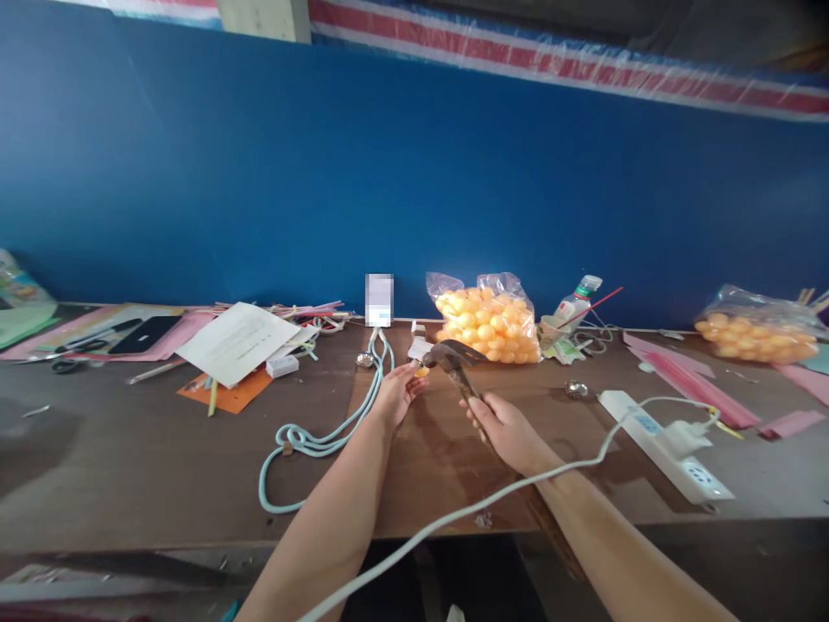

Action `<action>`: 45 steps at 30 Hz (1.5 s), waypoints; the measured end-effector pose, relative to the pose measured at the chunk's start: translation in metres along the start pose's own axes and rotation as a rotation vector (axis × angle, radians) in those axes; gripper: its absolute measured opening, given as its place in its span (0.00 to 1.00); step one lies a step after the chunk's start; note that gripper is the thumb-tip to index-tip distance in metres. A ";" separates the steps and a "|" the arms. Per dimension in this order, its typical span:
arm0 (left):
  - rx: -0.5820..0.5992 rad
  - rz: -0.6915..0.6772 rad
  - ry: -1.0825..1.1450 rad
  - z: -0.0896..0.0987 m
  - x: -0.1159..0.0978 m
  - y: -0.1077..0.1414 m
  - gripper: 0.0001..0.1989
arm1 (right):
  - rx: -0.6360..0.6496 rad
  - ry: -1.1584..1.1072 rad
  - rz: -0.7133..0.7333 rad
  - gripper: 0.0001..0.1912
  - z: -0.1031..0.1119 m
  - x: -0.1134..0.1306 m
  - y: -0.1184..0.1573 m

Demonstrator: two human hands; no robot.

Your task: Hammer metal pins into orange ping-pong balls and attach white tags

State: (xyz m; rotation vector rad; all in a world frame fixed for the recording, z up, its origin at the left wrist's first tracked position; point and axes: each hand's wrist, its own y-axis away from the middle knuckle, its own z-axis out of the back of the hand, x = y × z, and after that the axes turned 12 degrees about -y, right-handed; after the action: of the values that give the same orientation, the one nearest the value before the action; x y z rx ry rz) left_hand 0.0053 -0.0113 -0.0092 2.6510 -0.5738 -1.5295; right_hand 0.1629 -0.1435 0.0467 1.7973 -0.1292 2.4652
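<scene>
My right hand [502, 425] is closed around the wooden handle of a claw hammer [461, 377]. The hammer's metal head is raised close to the fingertips of my left hand [398, 396], and its handle runs back under my right forearm. My left hand is closed, thumb and fingers pinching a small yellow piece [422, 372] whose kind I cannot make out. Whether the hammer head touches that piece is unclear. Just behind my left fingers lies a small white item [420, 347]. A light blue cord [337, 443] lies looped left of my left forearm.
A clear bag of orange balls [485, 324] stands behind the hammer. A white power strip [667, 449] lies at right, its cable crossing over my right forearm. Papers [238, 342], scissors [63, 366] and a dark phone [146, 335] lie left. A blue partition [414, 173] closes the back.
</scene>
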 end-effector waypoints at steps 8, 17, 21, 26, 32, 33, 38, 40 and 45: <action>0.010 0.004 0.011 -0.001 -0.002 0.002 0.05 | -0.015 0.068 0.026 0.21 0.002 -0.010 0.000; -0.009 0.036 -0.026 -0.002 -0.003 0.002 0.06 | -0.009 0.015 -0.030 0.21 0.000 -0.017 -0.003; -0.125 -0.048 0.036 0.002 -0.010 -0.001 0.06 | -0.082 0.320 0.076 0.19 0.022 -0.021 -0.001; -0.293 -0.131 0.096 0.006 -0.018 -0.004 0.04 | -0.187 0.805 0.096 0.12 0.056 -0.043 -0.001; -0.300 -0.128 0.082 0.004 -0.018 -0.001 0.04 | -0.211 1.088 -0.017 0.12 0.066 -0.069 -0.001; -0.302 -0.127 0.076 0.004 -0.017 -0.001 0.03 | -0.211 1.100 -0.022 0.12 0.067 -0.071 -0.001; -0.297 -0.123 0.046 0.003 -0.016 0.000 0.06 | -0.232 1.045 0.016 0.12 0.066 -0.058 -0.005; -0.297 -0.121 0.033 0.003 -0.016 -0.001 0.06 | -0.263 0.973 0.180 0.14 0.057 -0.042 -0.013; -0.296 -0.112 -0.007 0.005 -0.013 -0.002 0.07 | -0.020 0.849 0.369 0.15 0.001 -0.009 -0.060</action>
State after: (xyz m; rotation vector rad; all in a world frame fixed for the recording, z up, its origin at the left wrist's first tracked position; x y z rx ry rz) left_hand -0.0041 -0.0045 -0.0008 2.4884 -0.1822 -1.5157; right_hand 0.1736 -0.0845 0.0395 0.6237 -0.4384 3.2153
